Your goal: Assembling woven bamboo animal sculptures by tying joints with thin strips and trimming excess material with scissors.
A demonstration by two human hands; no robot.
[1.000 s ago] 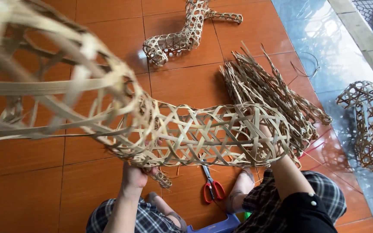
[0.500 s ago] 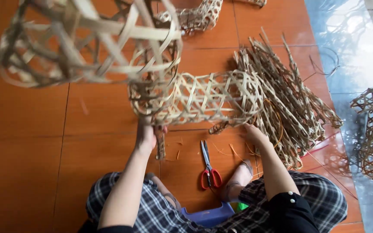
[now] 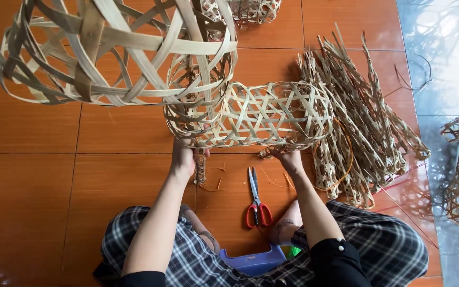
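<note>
Orange floor tiles lie under a woven bamboo frame, propped steady because the left hand grips its lower-left edge while the right hand clasps its underside, red-handled scissors between them.

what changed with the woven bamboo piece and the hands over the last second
The woven bamboo piece was swung up, its wide end now raised toward the camera. The left hand and right hand kept their grip on its lower edge. The red-handled scissors and bamboo strip bundle stayed on the floor.
</note>
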